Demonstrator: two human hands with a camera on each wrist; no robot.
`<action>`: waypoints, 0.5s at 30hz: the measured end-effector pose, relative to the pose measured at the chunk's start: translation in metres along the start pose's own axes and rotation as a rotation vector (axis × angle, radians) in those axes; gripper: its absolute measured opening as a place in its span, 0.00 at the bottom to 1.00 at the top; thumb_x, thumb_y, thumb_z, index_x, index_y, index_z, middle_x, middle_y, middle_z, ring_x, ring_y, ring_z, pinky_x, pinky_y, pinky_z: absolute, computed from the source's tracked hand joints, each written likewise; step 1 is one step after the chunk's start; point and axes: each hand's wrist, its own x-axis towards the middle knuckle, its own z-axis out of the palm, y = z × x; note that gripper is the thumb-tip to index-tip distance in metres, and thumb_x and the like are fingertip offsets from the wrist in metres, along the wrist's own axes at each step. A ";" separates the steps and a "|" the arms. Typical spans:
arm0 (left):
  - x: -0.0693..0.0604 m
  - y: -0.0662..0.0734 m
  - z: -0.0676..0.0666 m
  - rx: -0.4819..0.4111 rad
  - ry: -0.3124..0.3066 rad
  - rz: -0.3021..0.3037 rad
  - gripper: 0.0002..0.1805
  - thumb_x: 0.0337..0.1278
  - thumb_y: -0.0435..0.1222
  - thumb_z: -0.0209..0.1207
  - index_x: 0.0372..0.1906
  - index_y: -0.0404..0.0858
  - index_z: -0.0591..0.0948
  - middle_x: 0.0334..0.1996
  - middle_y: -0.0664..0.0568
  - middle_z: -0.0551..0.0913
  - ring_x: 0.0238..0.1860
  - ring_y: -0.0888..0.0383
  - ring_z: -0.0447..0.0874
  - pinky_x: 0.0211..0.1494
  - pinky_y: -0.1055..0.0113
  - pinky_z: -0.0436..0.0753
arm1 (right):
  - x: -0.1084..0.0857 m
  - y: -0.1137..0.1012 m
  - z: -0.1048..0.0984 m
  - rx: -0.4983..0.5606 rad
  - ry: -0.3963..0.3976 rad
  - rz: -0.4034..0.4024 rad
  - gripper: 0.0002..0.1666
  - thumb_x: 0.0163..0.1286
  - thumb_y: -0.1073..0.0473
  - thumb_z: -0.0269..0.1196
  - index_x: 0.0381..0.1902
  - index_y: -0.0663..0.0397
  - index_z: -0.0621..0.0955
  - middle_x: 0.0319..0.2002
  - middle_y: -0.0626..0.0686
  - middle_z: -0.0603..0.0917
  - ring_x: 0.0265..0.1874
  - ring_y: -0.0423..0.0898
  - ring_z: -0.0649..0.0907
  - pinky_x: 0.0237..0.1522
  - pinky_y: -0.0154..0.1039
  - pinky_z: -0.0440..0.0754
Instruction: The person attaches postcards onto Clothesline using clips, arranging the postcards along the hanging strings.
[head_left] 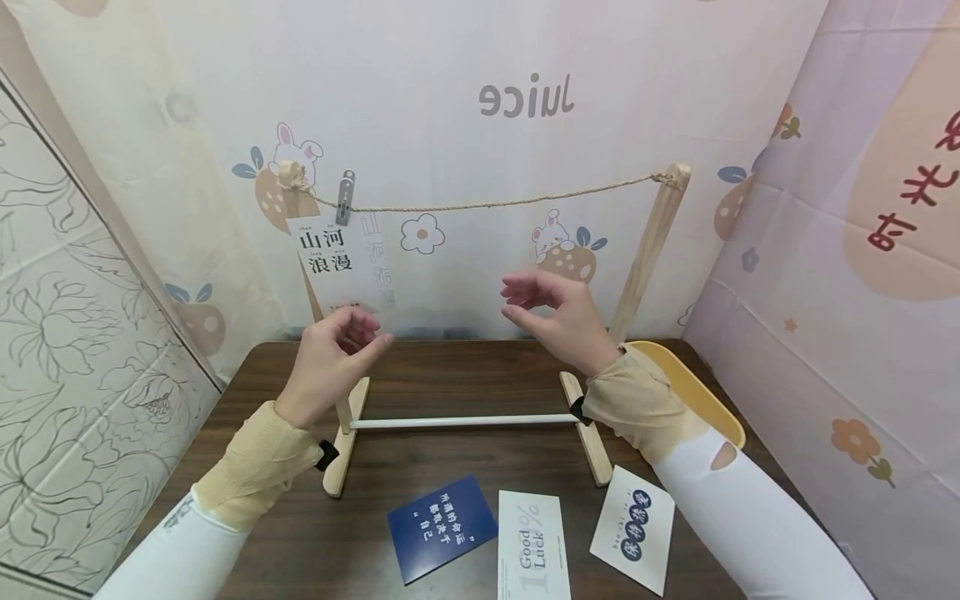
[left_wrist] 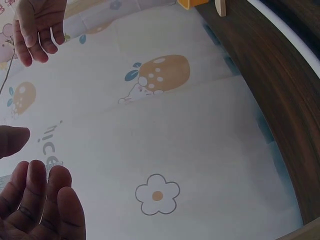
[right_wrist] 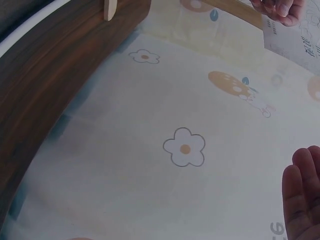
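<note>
A white card with dark characters (head_left: 330,267) hangs near the left end of the twine (head_left: 480,205), under a grey clip (head_left: 345,197). My left hand (head_left: 333,358) is raised just below and in front of that card, fingers loosely bent, holding nothing. To the right, my right hand (head_left: 558,317) hovers below the twine with relaxed fingers and nothing in them. On the table lie a blue card (head_left: 442,528), a white "Good Luck" card (head_left: 532,546) and another white card (head_left: 633,529). The left wrist view shows the left hand's fingers (left_wrist: 35,205) spread apart.
The wooden stand has a right post (head_left: 651,250), feet on the brown table (head_left: 450,383) and a white bar (head_left: 465,422) low between them. A yellow tray (head_left: 701,396) sits at the right, behind my right forearm. A patterned curtain (head_left: 450,100) hangs behind.
</note>
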 end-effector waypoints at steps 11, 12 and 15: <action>-0.006 -0.005 0.004 -0.002 -0.028 -0.025 0.08 0.66 0.33 0.73 0.41 0.35 0.84 0.32 0.45 0.85 0.33 0.58 0.82 0.39 0.72 0.82 | -0.016 0.012 -0.001 -0.001 -0.018 0.097 0.20 0.71 0.70 0.73 0.59 0.63 0.86 0.50 0.61 0.92 0.45 0.48 0.90 0.53 0.27 0.85; -0.007 -0.005 0.005 0.002 -0.031 -0.027 0.08 0.66 0.34 0.73 0.41 0.35 0.84 0.32 0.45 0.85 0.33 0.57 0.82 0.39 0.72 0.82 | -0.018 0.013 -0.002 -0.005 -0.020 0.102 0.20 0.71 0.69 0.73 0.59 0.62 0.86 0.50 0.60 0.92 0.45 0.49 0.90 0.53 0.27 0.85; -0.009 -0.007 0.006 0.004 -0.039 -0.029 0.08 0.67 0.34 0.73 0.42 0.35 0.84 0.32 0.45 0.85 0.33 0.57 0.82 0.38 0.72 0.82 | -0.021 0.015 -0.001 -0.001 -0.018 0.109 0.20 0.71 0.69 0.73 0.60 0.62 0.86 0.50 0.60 0.92 0.45 0.49 0.90 0.53 0.28 0.85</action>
